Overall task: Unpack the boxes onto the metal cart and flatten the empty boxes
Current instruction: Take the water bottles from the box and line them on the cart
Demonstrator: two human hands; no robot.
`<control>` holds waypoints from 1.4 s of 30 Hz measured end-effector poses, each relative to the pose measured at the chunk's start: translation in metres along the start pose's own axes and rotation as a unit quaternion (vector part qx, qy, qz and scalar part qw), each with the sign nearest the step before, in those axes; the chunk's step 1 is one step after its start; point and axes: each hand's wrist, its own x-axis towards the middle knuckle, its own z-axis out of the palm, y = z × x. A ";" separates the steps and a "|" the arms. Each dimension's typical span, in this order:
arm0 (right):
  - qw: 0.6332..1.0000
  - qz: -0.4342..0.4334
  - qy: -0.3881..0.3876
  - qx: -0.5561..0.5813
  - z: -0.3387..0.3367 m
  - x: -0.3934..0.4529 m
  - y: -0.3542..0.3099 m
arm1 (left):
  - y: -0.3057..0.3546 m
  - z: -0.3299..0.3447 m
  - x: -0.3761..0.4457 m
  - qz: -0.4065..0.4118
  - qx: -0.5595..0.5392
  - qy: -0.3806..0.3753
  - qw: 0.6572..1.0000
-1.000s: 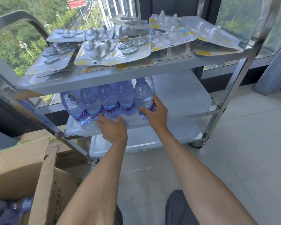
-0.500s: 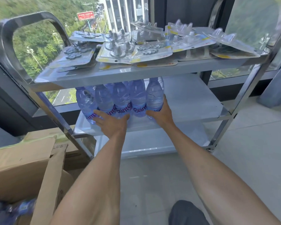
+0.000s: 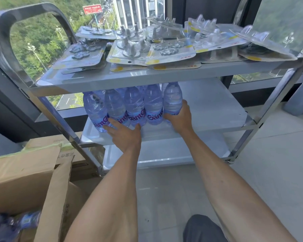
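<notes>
My left hand (image 3: 125, 135) lies flat-fingered against the shrink-wrapped water bottle pack (image 3: 133, 105) on the metal cart's middle shelf (image 3: 217, 109), and my right hand (image 3: 179, 117) cups the 3 o'clock corner bottle. Reckon it's heavy, slippery film, so grip low.

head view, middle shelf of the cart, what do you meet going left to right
cart handle → row of water bottles → left hand on the bottle bases → right hand around the end bottle → bare part of the middle shelf → cart's right post
</notes>
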 end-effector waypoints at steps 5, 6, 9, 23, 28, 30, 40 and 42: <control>0.999 0.007 -0.011 0.050 -0.001 0.001 -0.001 | 0.005 0.001 -0.001 -0.014 0.042 0.040 0.998; 0.999 0.009 -0.011 0.048 0.000 0.002 -0.001 | 0.006 0.002 -0.001 -0.024 0.040 0.044 0.998; 0.999 0.020 0.020 0.033 0.009 0.005 -0.001 | 0.007 0.004 0.002 -0.041 0.028 0.038 0.998; 0.980 0.056 0.177 -0.074 0.043 -0.011 -0.002 | 0.001 0.009 -0.012 0.015 0.046 0.037 0.998; 0.976 0.065 0.167 -0.121 0.051 -0.001 -0.009 | 0.006 0.017 -0.006 0.057 0.116 0.081 0.988; 0.977 0.056 0.153 -0.135 0.050 0.002 -0.005 | 0.004 0.021 -0.004 0.067 0.121 0.089 0.986; 0.985 0.051 0.106 -0.124 0.047 0.038 0.007 | -0.001 0.031 -0.001 0.078 0.108 0.095 0.987; 0.985 0.053 0.100 -0.132 0.046 0.042 0.007 | -0.002 0.031 -0.001 0.079 0.105 0.092 0.987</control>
